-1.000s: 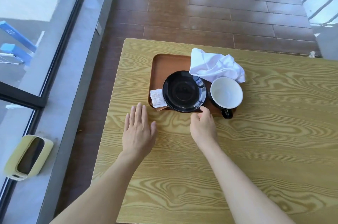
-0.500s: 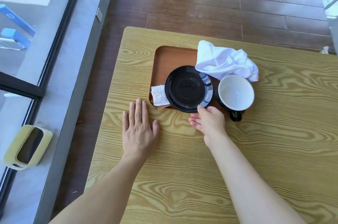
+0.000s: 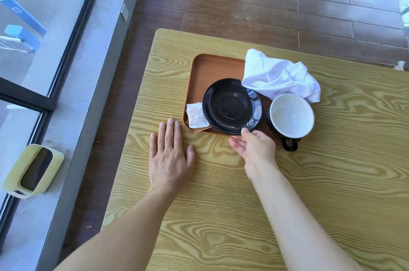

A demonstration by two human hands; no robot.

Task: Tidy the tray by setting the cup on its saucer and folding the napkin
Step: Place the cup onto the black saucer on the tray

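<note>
A black saucer (image 3: 228, 106) lies on the brown tray (image 3: 212, 69), its near rim reaching the tray's front edge. My right hand (image 3: 254, 149) holds that rim, thumb on top and fingers curled beneath. Right of the saucer stands a black cup (image 3: 291, 114) with a white inside, upright and empty, its handle pointing toward me. A crumpled white napkin (image 3: 278, 76) is heaped at the tray's back right, overlapping the saucer's far edge. My left hand (image 3: 169, 155) rests flat on the table, fingers apart, just left of the tray's front corner.
A small paper receipt (image 3: 196, 114) lies in the tray's front left corner. The wooden table (image 3: 332, 182) ends at the left near a grey window sill holding a yellow-green container (image 3: 33, 170). Brown floorboards lie beyond the far edge.
My right hand has turned from a pinch over the saucer's rim to palm-up, with fingers slipped under the rim. The left hand has stayed flat. The view has shifted slightly.
</note>
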